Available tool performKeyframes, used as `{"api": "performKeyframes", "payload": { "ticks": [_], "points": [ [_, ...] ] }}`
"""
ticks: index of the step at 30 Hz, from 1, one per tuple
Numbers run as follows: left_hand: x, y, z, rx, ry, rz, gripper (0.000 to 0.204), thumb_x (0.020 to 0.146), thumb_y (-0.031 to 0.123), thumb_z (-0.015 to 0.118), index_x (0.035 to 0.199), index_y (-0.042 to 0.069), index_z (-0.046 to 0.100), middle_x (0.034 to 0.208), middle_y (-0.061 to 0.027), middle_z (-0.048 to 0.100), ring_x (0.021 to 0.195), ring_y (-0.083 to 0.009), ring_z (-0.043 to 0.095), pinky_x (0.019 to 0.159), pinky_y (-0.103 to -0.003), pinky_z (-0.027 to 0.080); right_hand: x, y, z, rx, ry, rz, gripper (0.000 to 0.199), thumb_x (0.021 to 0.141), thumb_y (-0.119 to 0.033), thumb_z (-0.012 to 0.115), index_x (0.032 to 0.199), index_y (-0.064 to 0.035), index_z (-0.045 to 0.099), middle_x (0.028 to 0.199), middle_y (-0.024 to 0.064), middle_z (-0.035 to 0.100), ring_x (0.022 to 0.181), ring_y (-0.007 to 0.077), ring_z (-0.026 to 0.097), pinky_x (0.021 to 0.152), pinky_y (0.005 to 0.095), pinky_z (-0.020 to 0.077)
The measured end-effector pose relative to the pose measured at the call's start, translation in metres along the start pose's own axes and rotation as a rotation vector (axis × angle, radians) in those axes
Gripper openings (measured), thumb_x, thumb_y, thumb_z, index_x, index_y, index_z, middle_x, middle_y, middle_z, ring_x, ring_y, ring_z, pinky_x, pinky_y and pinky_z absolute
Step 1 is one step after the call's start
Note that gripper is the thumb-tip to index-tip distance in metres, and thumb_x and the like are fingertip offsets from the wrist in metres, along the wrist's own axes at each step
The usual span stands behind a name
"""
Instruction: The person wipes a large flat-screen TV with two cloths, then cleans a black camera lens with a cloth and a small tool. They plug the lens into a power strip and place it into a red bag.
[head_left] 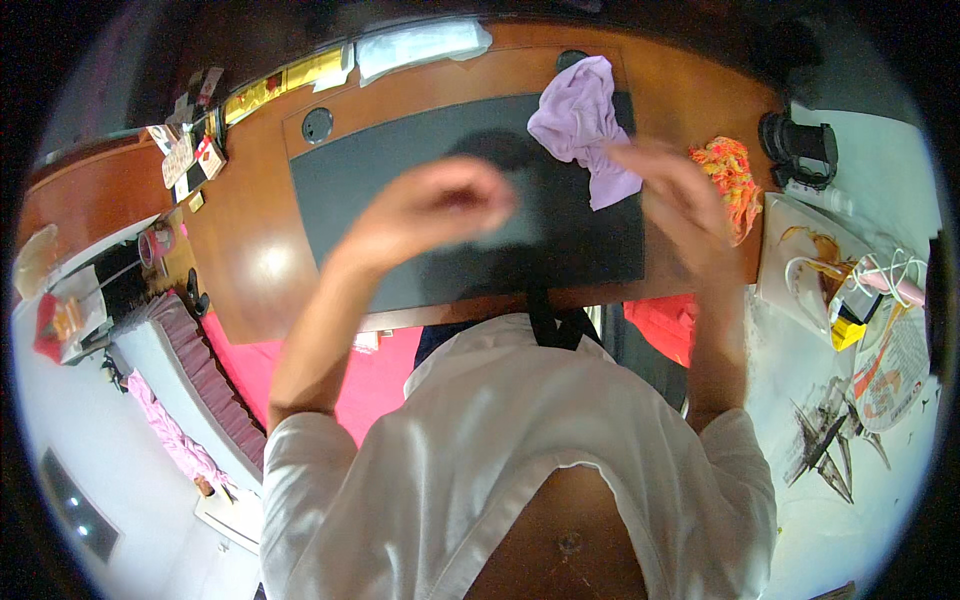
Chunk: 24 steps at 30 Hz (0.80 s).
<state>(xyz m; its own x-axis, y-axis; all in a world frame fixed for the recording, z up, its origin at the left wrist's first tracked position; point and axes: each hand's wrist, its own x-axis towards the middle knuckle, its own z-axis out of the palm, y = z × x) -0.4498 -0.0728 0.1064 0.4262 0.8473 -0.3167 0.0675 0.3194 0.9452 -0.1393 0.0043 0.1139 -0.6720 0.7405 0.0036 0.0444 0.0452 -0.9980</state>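
A lavender cloth (575,115) lies crumpled over the far right part of the black desk mat (380,200), one end trailing toward me. My right hand (685,190) is at its right edge, blurred, with fingers stretched over the cloth's side; I cannot tell whether they touch it. Above the middle of the mat hovers my left hand (440,205), its fingers loosely curled and smeared by motion. No object shows in it. An orange and yellow knitted-looking bundle (730,185) sits just beyond my right hand, partly hidden by it.
The mat rests on a brown wooden desk (240,225). Along its back edge lie a pale blue packet (425,48) and a gold strip (290,85). Small boxes (200,165) stand at the far left. To the right are a black holder (800,150) and a white bag (800,255).
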Motion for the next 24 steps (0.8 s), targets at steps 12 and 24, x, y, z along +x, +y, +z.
{"api": "performKeyframes", "payload": {
  "ticks": [12,24],
  "points": [
    [-0.212,0.182,-0.024,0.190,-0.395,0.612,0.018,0.094,0.016,0.063,0.106,0.003,0.066,0.101,-0.0078,0.068,0.094,-0.0179,0.063,0.085,-0.031,0.051,-0.199,-0.072,-0.026,0.000,0.758,0.229,0.038,0.091,-0.010,0.057,0.127,0.0023,0.058,0.135,0.0172,0.056,0.122,0.0291,0.057,0.102,0.0396,0.0476],
    [-0.279,0.173,-0.007,0.250,-0.018,0.669,0.022,0.095,0.016,0.060,0.112,0.002,0.064,0.105,-0.0105,0.067,0.096,-0.0204,0.063,0.087,-0.033,0.051,-0.212,-0.082,-0.014,-0.064,0.730,0.265,0.046,0.089,-0.013,0.062,0.132,0.0004,0.054,0.139,0.0169,0.052,0.128,0.0298,0.052,0.106,0.0401,0.0436]
  ]
}}
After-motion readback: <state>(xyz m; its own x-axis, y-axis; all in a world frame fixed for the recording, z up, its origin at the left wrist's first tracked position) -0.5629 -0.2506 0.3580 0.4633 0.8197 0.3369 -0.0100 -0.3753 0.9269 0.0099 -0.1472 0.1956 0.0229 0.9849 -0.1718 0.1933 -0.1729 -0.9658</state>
